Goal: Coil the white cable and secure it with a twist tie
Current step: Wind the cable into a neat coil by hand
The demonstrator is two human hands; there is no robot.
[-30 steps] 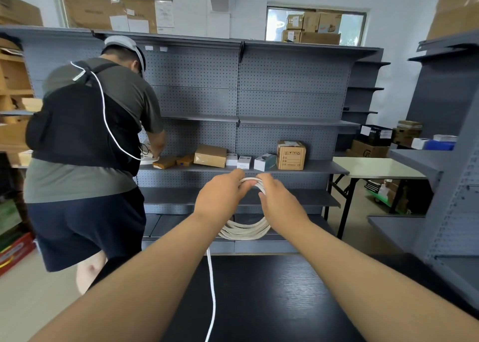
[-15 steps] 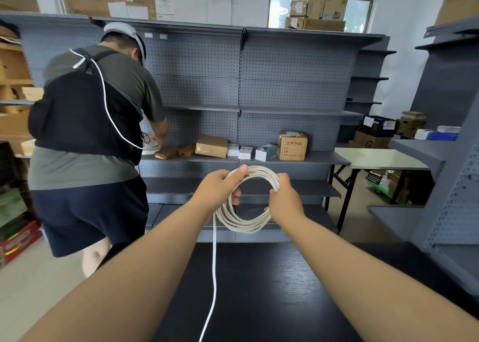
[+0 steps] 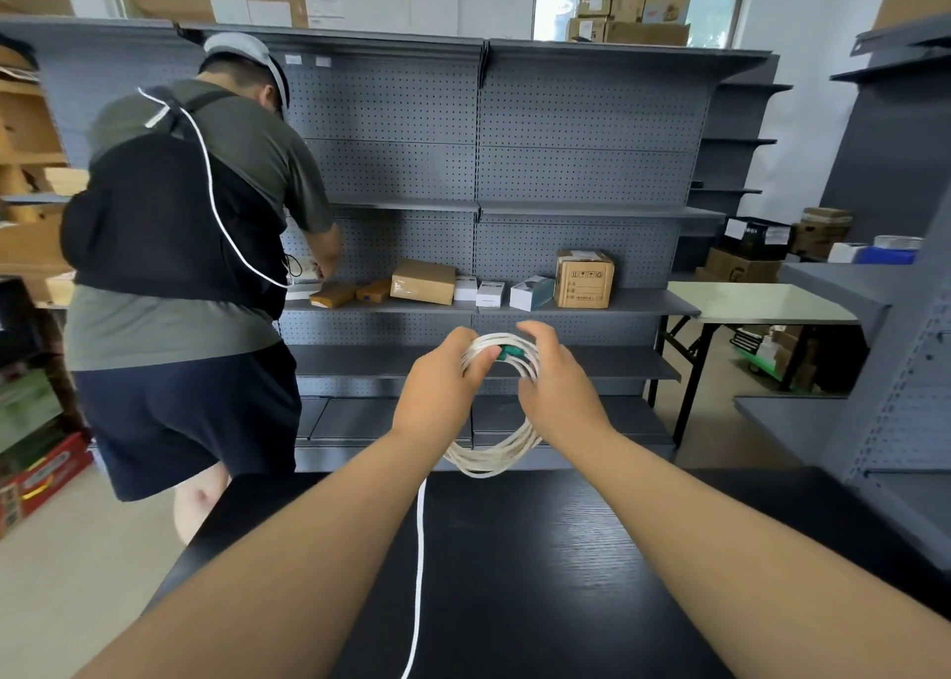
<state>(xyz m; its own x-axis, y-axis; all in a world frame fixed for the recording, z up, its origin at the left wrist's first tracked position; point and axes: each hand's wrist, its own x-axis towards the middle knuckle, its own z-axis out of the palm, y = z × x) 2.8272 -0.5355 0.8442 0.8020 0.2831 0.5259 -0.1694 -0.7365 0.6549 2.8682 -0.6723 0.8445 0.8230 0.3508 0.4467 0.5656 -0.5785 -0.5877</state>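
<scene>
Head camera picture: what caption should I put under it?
A left hand and right hand hold a coil of white cable over a black table, a loose end hanging down.

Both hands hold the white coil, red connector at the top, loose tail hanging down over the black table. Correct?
The connector is green, not red; the head view shows it. Otherwise right: left hand and right hand hold the white coil, the connector at the top, loose tail hanging down over the black table.

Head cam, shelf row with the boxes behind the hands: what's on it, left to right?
Flat brown parcel → small brown parcel → large brown parcel → small white box → second white box → white-and-teal box → cardboard carton.
</scene>
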